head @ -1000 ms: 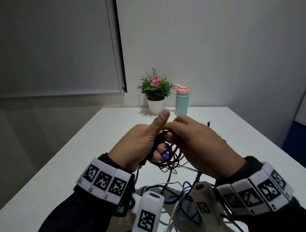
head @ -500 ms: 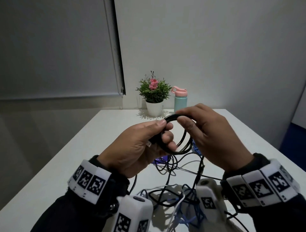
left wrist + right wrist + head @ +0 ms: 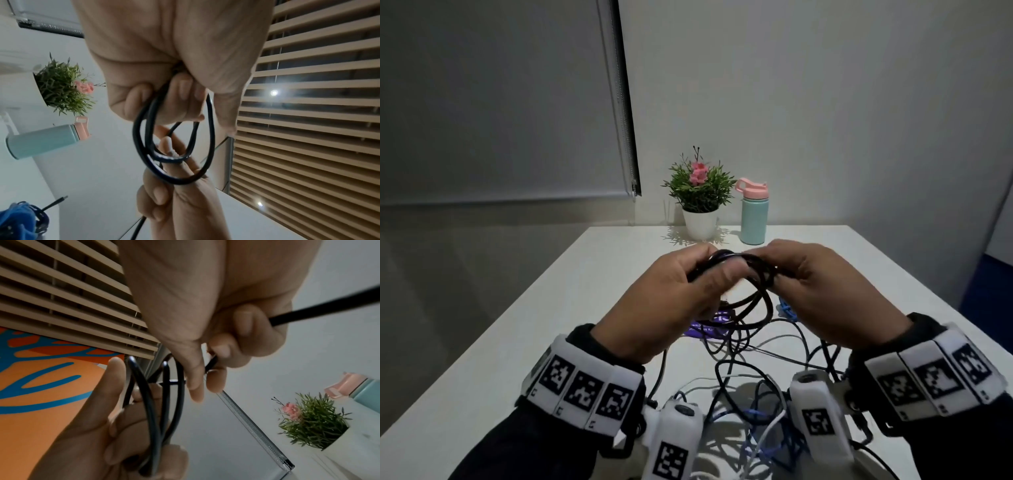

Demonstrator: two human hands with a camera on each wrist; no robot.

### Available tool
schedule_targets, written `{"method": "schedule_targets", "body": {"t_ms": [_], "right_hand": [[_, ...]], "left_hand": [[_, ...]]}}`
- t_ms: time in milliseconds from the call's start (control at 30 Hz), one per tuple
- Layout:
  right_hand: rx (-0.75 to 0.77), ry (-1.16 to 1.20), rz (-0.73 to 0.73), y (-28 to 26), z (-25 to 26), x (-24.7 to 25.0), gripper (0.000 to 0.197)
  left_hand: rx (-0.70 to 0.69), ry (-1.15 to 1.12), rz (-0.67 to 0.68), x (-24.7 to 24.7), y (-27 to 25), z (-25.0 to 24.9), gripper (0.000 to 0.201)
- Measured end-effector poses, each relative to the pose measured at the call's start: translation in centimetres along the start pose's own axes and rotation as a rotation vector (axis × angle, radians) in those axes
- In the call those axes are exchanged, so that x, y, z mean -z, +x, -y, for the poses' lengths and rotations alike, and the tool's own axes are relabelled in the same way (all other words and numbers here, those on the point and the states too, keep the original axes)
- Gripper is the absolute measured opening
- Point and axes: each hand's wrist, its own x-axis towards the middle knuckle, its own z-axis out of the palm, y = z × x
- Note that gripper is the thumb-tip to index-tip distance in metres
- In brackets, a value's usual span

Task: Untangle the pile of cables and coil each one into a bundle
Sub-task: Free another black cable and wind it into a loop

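Observation:
Above the white table (image 3: 544, 349) I hold a black cable coil (image 3: 755, 294) of several loops between both hands. My left hand (image 3: 717, 272) grips the coil's left side, fingers curled round the loops (image 3: 144, 123). My right hand (image 3: 768, 265) pinches the coil's right side, and in the right wrist view the black cable's free length (image 3: 329, 308) runs out past its curled fingers. Below the hands lies a tangled pile of black, white and blue cables (image 3: 743, 394). The black cable's tail hangs from the coil down into this pile.
A potted plant (image 3: 700, 198) and a teal bottle with a pink lid (image 3: 753, 216) stand at the table's far edge. A purple item (image 3: 709, 325) and a small blue cable bundle (image 3: 786, 310) lie beyond the pile. Walls close in behind and right.
My right hand has come down from the top of the loop to the coil's right side. Both hands now sit level and closer together, and the coil lies flatter.

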Motion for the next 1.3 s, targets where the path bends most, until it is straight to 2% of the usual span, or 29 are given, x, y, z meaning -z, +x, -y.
{"method": "schedule_targets", "body": {"t_ms": [67, 233, 333, 400, 467, 500, 533, 567, 633, 700, 733, 800, 900, 967, 1067, 1133, 1233, 1300], "right_hand": [[0.018, -0.031, 0.074, -0.2, 0.0, 0.5, 0.029], [0.041, -0.019, 0.189, -0.5, 0.2, 1.2, 0.038], [0.038, -0.042, 0.175, -0.4, 0.0, 0.9, 0.037], [0.000, -0.101, 0.029, -0.1, -0.2, 0.5, 0.030], [0.009, -0.144, -0.241, 0.0, 0.2, 0.8, 0.033], [0.043, -0.129, -0.334, -0.1, 0.7, 1.1, 0.027], [0.082, -0.096, -0.348, -0.2, 1.4, 1.3, 0.018], [0.118, -0.061, -0.284, -0.5, 2.0, 1.3, 0.014], [0.130, -0.027, -0.049, -0.9, 3.2, 0.4, 0.020], [0.129, -0.122, 0.120, -1.0, 3.3, -1.2, 0.027], [0.121, -0.177, 0.137, -0.9, 3.0, -1.9, 0.029], [0.083, -0.193, 0.092, -0.6, 2.4, -2.6, 0.027], [0.075, -0.220, 0.006, -0.4, 1.7, -2.6, 0.019], [0.051, -0.245, -0.004, -0.4, 1.4, -2.5, 0.017], [-0.017, -0.240, -0.015, -0.4, 1.5, -2.6, 0.006], [-0.095, -0.120, -0.013, -0.3, 1.1, -2.5, 0.020], [-0.231, 0.296, 0.061, -0.1, 1.0, -2.1, 0.027], [-0.263, 0.455, 0.117, -0.1, 0.9, -2.1, 0.041]], "left_hand": [[-0.002, 0.010, 0.012, 0.1, -0.1, 0.4, 0.013], [-0.022, 0.111, -0.136, 0.2, 0.2, 1.0, 0.030], [-0.062, 0.129, -0.102, 0.4, 0.2, 0.8, 0.024], [-0.049, 0.173, -0.216, 0.7, 0.3, 0.9, 0.026], [-0.003, 0.250, -0.412, 1.3, 0.6, 1.3, 0.027], [0.020, 0.316, -0.505, 1.5, 0.7, 1.6, 0.022], [0.043, 0.385, -0.581, 1.7, 0.8, 1.9, 0.016], [0.067, 0.438, -0.634, 1.8, 0.8, 2.1, 0.013], [0.086, 0.495, -0.677, 1.7, 0.9, 2.4, 0.014], [0.080, 0.511, -0.659, 1.1, 1.0, 2.5, 0.015], [0.085, 0.485, -0.631, 0.8, 1.0, 2.6, 0.015], [0.117, 0.355, -0.551, 0.2, 1.1, 2.4, 0.012], [0.184, 0.044, -0.390, -0.3, 0.9, 1.9, 0.014], [0.181, -0.115, -0.305, -0.6, 0.8, 1.6, 0.023], [0.176, -0.178, -0.271, -1.2, 0.8, 1.3, 0.040], [0.154, -0.140, -0.273, -1.3, 0.9, 1.2, 0.037], [0.018, 0.279, -0.293, -0.9, 0.7, 1.3, 0.031], [-0.066, 0.447, -0.295, -0.9, 0.4, 1.4, 0.025]]}}
